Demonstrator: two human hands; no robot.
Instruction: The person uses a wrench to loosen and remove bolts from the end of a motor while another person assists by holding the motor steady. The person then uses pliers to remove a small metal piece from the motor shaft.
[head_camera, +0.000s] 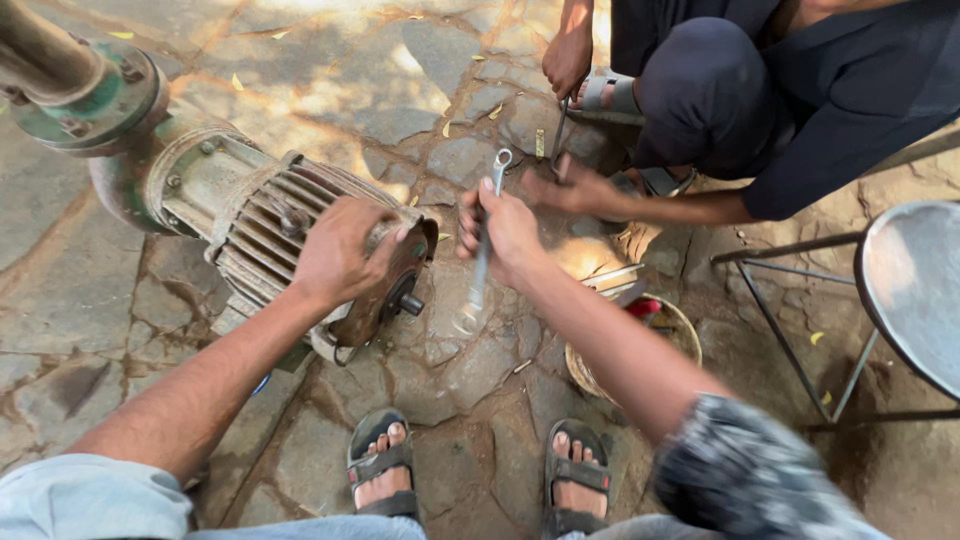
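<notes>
We take the old finned motor (270, 225) as our landmark; it lies on its side on the stone paving (80, 290), its bare shaft (410, 305) pointing right. Our left hand (340, 250) is clamped over the motor's rusty end cover, fingers curled around the rim. Our right hand (505, 232) sits just right of the motor, fist wrapped around 1 spanner (482, 250). The spanner's long axis runs nearly upright in the view, ring end up, open end low and blurred, just right of the shaft. So the shaft lies left of the grip, nearer our left hand. Right of the motor, another person's 2 hands (575, 190) work with a thin tool, beside a rusty bowl (680, 335) and a metal stool (915, 290).
</notes>
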